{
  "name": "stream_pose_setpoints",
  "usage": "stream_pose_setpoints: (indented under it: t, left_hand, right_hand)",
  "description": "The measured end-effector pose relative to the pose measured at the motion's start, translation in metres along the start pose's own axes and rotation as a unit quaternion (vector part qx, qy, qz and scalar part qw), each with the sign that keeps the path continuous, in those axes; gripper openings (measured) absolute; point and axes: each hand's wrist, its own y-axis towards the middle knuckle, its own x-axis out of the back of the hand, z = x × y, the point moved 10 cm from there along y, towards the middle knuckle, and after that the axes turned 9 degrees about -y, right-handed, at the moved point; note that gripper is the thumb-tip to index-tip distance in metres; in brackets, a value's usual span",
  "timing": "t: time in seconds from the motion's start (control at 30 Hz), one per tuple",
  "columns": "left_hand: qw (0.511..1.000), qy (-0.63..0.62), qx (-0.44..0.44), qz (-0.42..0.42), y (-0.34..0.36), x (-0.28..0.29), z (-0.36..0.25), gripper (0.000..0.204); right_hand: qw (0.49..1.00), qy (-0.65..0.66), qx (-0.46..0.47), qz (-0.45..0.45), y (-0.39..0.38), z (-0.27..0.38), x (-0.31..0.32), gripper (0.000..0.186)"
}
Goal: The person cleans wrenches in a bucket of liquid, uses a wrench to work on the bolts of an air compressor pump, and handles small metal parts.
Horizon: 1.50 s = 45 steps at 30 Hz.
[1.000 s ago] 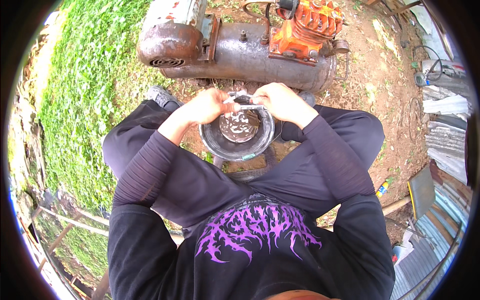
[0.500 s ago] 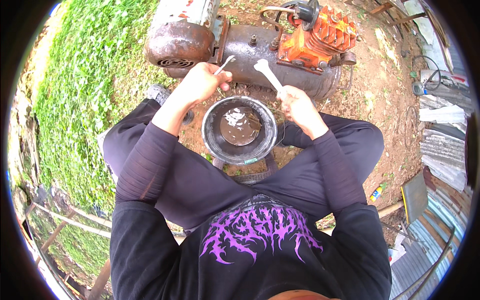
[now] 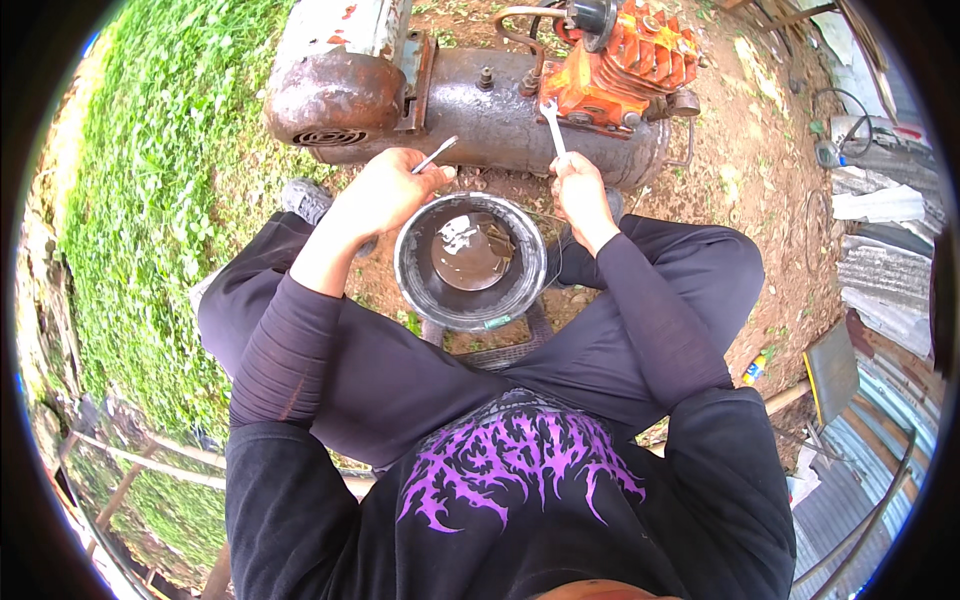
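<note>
Wrench [image 3: 552,125] gripped in right hand [image 3: 580,190] (handle hidden by fingers [image 3: 572,172]).

small yellow-blue package [image 3: 754,368] on dirt, right

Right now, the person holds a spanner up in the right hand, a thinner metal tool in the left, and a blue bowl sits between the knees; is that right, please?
Not quite: the bowl is dark grey or black, not blue, as the head view shows. The rest stands: the right hand holds the spanner up, the left hand holds the thinner metal tool, and the bowl sits between the knees.
</note>
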Motion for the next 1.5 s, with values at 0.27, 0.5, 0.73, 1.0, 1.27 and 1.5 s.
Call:
stream_pose_setpoints:
  t: [0.27, 0.5, 0.73, 1.0, 1.27, 1.5]
  left_hand:
    - [0.996, 0.067, -0.054, -0.011, -0.001, -0.004, 0.01, 0.046]
    - [0.999, -0.019, -0.034, 0.004, 0.003, -0.003, 0.015, 0.032]
    - [0.884, -0.466, 0.007, 0.046, 0.015, -0.021, 0.059, 0.025]
    - [0.879, -0.474, 0.05, -0.017, 0.0, -0.061, 0.1, 0.024]
    - [0.85, -0.524, 0.001, -0.054, -0.019, -0.067, 0.096, 0.018]
    - [0.755, -0.626, -0.088, -0.174, -0.029, -0.082, 0.053, 0.004]
  right_hand:
    - [0.991, 0.107, -0.044, 0.074, 0.01, -0.02, -0.033, 0.016]
    - [0.989, 0.089, -0.057, 0.107, 0.011, -0.01, -0.067, 0.019]
    - [0.965, 0.088, -0.104, 0.225, -0.047, 0.005, -0.089, 0.028]
    - [0.966, -0.047, -0.059, 0.248, -0.073, 0.023, -0.092, 0.033]
    - [0.946, -0.184, -0.001, 0.267, -0.071, 0.011, -0.096, 0.03]
    - [0.956, -0.171, -0.011, 0.238, -0.098, 0.033, -0.095, 0.028]
